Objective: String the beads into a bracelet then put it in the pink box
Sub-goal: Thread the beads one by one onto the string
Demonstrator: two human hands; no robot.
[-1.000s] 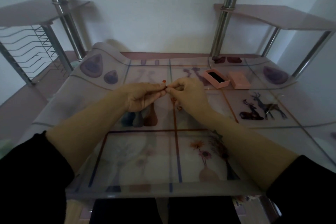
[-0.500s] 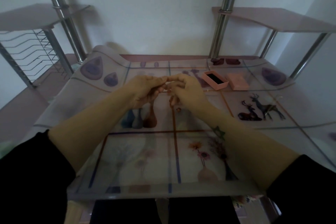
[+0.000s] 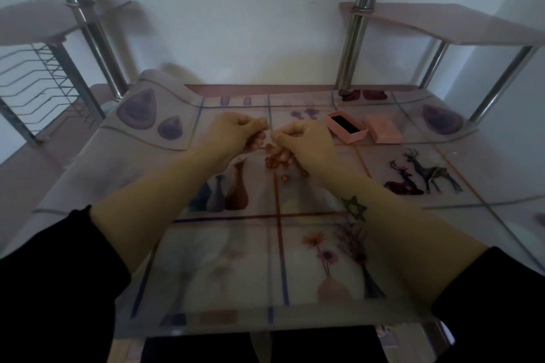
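Two hands: both were raised just above the middle of the table [image 3: 253, 274], close together, with fingertips nearly meeting.
Left hand [image 3: 236, 135]: fingers were curled, with thumb and forefinger pinched on one end of the string of beads [image 3: 275, 158]. The bare cord was too fine to make out.
String of beads: orange-brown, it hung in a loop between and below the hands. Its low part was bunched near the table top under the right hand.
Loose bead [image 3: 285, 177]: one lay on the table just in front of the loop.
Right hand [image 3: 306, 144]: fingers were curled, with thumb and forefinger pinched on the other end.
Pink box [image 3: 346, 126]: it sat open, dark lining up, on the table just right of the right hand and apart from it.
Lid [image 3: 382, 128]: it lay flat just beside the box, on its right.
Step in hand: this looked like closing the strand, with the two ends held together for a knot. Whether the loose bead belonged on it could not be told.
Next move: it likely called for tying tight without letting either end slip, then carrying the bracelet right into the box.
Writing: none could be read; box and lid looked plain.
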